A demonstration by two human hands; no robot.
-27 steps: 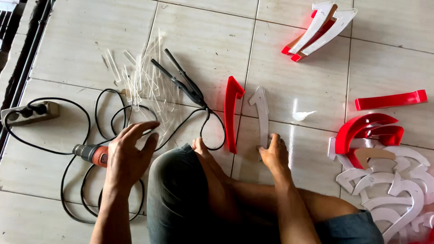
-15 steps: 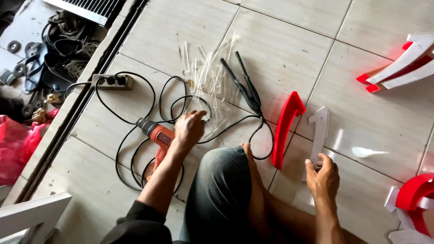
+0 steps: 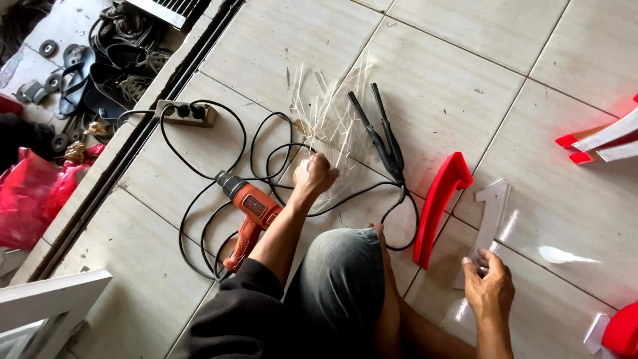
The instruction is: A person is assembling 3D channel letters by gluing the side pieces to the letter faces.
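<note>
Seated on the tiled floor [image 3: 199,166], a person closes the left hand [image 3: 314,175] on clear plastic strips [image 3: 332,116] beside an untouched orange heat gun [image 3: 249,213], while the right hand [image 3: 488,287] pinches a white numeral [image 3: 490,219] lying apart from its red rim [image 3: 440,205].

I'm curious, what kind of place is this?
Probably a sign-making workshop floor: a white number shape and red letter strip lie on the tiles, beside an orange heat gun and power strip.
</note>
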